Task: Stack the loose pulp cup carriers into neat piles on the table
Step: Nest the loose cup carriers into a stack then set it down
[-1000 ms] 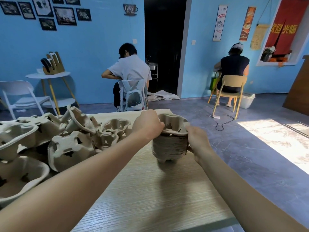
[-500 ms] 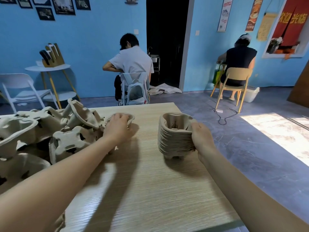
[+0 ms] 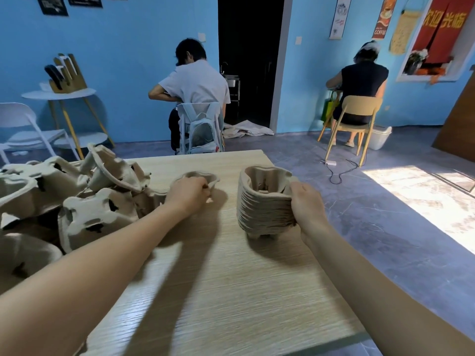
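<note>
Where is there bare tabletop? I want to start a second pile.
Free: the near table between the two forearms, and the strip between the left hand and the stack. Crowded: the left side, under the loose carriers.

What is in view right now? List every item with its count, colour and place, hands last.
stack of carriers: one pile, grey-beige, right of table centre
single carrier: one, grey-beige, under the left hand
loose carriers: a jumbled heap, count unclear, grey-beige, table's left side
table: one, light wood grain, foreground
seated people: two, backs turned, at the blue far wall
backpack: one, pale blue, on the nearer person's chair
wooden chair: one, tan, right
white chair: one, far left
round side table: one, white top, left
wall posters: several, far wall
left hand: grips the single carrier
right hand: holds the stack's right side
</note>
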